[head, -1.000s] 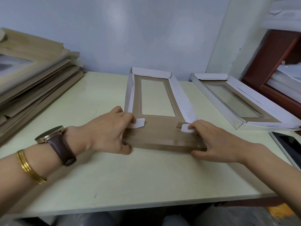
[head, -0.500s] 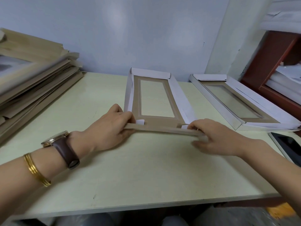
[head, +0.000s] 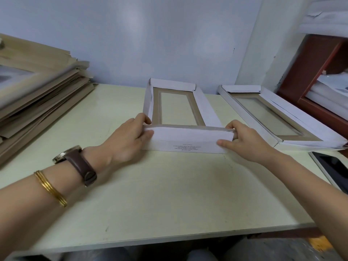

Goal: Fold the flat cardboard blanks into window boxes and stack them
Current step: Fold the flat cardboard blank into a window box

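The white-and-brown cardboard window box lies toward the pale worktop's far edge, long axis pointing away, its near end flap upright crosswise between left hand and right hand, each pinching one end.

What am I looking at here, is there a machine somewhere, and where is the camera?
No machine: these are a person's two bare hands, filmed by a camera worn on the head, looking down at a pale table. The left hand, with a watch, and the right hand each pinch one end of the near white flap of a half-folded window box, and the flap stands raised. A finished window box lies to the right, a pile of flat blanks on the left, and a dark-screened device at the right edge.
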A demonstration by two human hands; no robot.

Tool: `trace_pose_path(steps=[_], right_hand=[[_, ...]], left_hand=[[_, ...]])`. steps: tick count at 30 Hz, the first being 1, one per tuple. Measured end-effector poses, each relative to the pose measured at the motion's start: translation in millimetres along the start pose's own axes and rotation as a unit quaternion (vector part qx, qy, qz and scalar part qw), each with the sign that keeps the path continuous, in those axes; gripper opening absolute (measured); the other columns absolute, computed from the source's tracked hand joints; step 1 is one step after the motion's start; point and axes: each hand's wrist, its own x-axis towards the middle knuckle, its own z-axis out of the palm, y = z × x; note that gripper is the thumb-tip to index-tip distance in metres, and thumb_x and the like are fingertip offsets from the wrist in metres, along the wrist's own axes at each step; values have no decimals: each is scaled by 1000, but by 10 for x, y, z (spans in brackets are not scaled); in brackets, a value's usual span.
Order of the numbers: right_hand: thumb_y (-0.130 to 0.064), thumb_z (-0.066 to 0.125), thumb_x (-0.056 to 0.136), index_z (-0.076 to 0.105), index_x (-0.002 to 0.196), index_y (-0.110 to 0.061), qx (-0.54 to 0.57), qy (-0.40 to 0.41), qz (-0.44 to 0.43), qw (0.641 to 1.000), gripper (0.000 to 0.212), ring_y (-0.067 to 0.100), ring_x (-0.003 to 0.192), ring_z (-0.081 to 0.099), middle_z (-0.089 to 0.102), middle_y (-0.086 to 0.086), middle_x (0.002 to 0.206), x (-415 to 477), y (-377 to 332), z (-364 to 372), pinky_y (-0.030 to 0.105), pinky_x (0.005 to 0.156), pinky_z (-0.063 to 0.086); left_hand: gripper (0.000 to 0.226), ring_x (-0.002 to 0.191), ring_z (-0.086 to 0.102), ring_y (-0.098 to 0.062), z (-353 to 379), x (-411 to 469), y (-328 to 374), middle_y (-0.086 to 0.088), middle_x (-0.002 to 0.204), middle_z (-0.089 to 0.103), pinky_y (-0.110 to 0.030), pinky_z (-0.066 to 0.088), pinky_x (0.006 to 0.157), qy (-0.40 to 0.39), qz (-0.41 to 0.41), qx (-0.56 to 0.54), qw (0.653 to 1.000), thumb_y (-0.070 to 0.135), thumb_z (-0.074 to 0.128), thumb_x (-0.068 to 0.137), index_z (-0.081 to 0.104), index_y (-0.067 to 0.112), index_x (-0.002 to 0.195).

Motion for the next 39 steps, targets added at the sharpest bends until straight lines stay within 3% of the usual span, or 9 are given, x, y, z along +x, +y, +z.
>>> trace_pose_path(steps=[3,8,12,14,17,23,28,35,39], right_hand=[[-36,74,82,41,106,-20,36,11,50,998,44,21,83,58,62,3,86,33,-25,48,34,72,43],[-36,70,84,38,104,-26,8,50,26,998,39,18,94,49,62,3,90,-16,-18,130,32,79,21],[-35,68,87,60,91,-16,39,9,38,998,21,26,93,57,67,6,93,-40,-2,85,39,87,40],[-35,67,88,65,82,-13,108,-12,46,993,23,23,73,55,65,-1,75,-69,-7,47,25,70,44],[-33,62,92,57,65,-13,135,-9,50,990,34,17,60,37,44,-5,60,-69,18,49,17,48,26],[-36,59,92,43,104,-26,88,13,51,995,22,13,69,44,48,-7,68,16,30,149,35,75,30],[-34,45,96,31,92,-39,9,21,4,1000,15,24,83,40,42,-3,69,-6,38,226,29,69,23],[-57,27,90,47,79,-43,-35,29,-17,999,27,18,99,36,45,-13,68,-42,34,250,31,73,14],[-72,39,79,51,91,-43,-39,-9,-24,999,34,14,102,31,52,-10,77,-103,46,185,32,79,20]], left_hand=[[31,86,46,-23,35,14,16,-3,96,52,-31,29,66,19,-12,-17,1000,29,42,100,32,16,127],[28,70,43,-15,122,4,12,-2,78,44,-28,29,57,43,5,-21,999,24,43,99,22,31,116],[24,69,39,-12,140,0,3,0,73,41,-27,26,55,49,-3,-36,998,23,45,99,23,29,106],[21,70,41,-14,145,13,11,1,75,44,-27,28,56,46,-25,-52,997,23,48,98,29,22,106],[21,68,42,-12,154,31,20,1,73,44,-27,28,56,45,-49,-69,995,24,51,98,34,17,108],[24,61,35,-19,132,31,51,-4,60,39,-33,25,54,44,-18,-56,997,16,47,97,28,29,103],[17,66,31,-12,143,31,13,15,52,42,-26,23,55,30,-20,-47,998,17,41,100,51,27,90],[25,84,36,-22,120,-4,2,15,59,46,-32,37,76,-17,-26,-31,999,36,41,99,57,31,81],[13,96,32,-14,126,-51,-16,14,86,58,-29,35,73,-38,-26,-7,999,46,59,89,55,34,91]])
